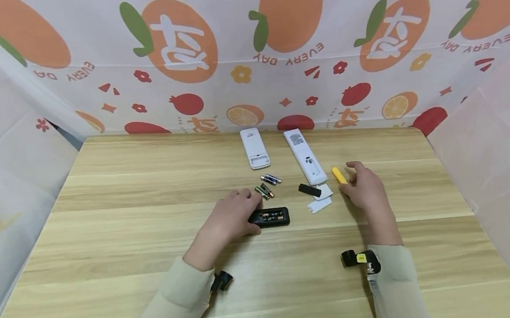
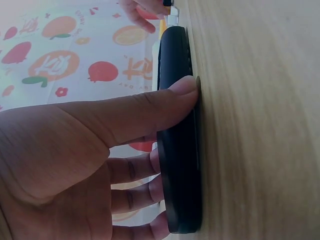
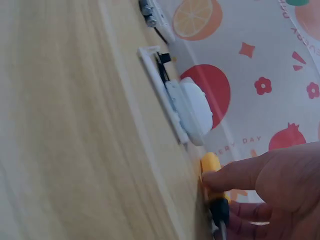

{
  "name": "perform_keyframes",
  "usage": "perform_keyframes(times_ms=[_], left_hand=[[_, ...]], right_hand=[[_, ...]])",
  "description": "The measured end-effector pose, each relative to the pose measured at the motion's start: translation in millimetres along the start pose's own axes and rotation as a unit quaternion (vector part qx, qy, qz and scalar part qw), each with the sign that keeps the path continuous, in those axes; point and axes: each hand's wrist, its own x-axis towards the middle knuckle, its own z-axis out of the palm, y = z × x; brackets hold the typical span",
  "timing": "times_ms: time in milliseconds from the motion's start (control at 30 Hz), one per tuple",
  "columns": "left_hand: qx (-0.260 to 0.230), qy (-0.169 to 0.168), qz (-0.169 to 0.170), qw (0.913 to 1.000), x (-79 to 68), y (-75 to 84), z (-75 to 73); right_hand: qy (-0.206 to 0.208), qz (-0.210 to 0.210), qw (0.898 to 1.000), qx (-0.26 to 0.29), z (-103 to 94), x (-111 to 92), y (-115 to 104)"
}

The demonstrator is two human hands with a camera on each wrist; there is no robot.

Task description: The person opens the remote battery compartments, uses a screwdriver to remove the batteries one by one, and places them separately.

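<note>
My left hand (image 1: 232, 215) grips the left end of a black remote control (image 1: 281, 218), thumb on the near long side and fingers on the far side. The remote lies on the table, its open compartment facing up with batteries inside. At the right, my right hand (image 1: 366, 186) pinches a screwdriver with a yellow handle (image 1: 338, 174). The right wrist view shows the thumb on that handle (image 3: 211, 162), and a black collar and metal shaft below it. Between the hands lie a black battery cover (image 1: 310, 190) and two white covers (image 1: 320, 204).
Two white remotes, one shorter (image 1: 254, 146) and one longer (image 1: 302, 154), lie face down at the back with battery compartments exposed. Loose batteries (image 1: 271, 179) sit in front of them, with green-and-copper ones (image 1: 265, 191) close to my left fingers. A printed cloth (image 1: 233, 28) hangs behind the table.
</note>
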Motion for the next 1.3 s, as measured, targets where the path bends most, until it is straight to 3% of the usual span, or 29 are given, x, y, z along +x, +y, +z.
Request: perform_keyframes(times_ms=[167,300,367,500,567,667,1300], left_hand=[[0.002,0.001,0.001,1.0,0.8,-0.3,0.2],[-0.001,0.001,0.003,1.0,0.8,-2.1,0.0],[-0.002,0.001,0.005,1.0,0.5,-3.4,-0.2],[-0.01,0.0,0.014,0.9999,0.9,-4.9,-0.9],[-0.013,-0.001,0.016,0.9998,1.3,-5.0,-1.1],[-0.015,-0.002,0.015,0.9998,2.0,-4.6,-1.4],[-0.01,-0.013,0.004,0.9999,0.7,-3.5,-2.5]], right_hand=[[0.005,-0.029,1.0,-0.002,0.9,1,-5],[0.028,-0.091,0.993,0.07,-4.1,-8,-25],[0.035,-0.13,0.982,0.131,-5.5,-16,-41],[0.049,-0.202,0.951,0.229,0.4,-31,-71],[0.054,-0.232,0.938,0.252,6.2,-37,-83],[0.051,-0.255,0.93,0.261,14.0,-42,-95],[0.033,-0.298,0.931,0.209,31.1,-50,-104]])
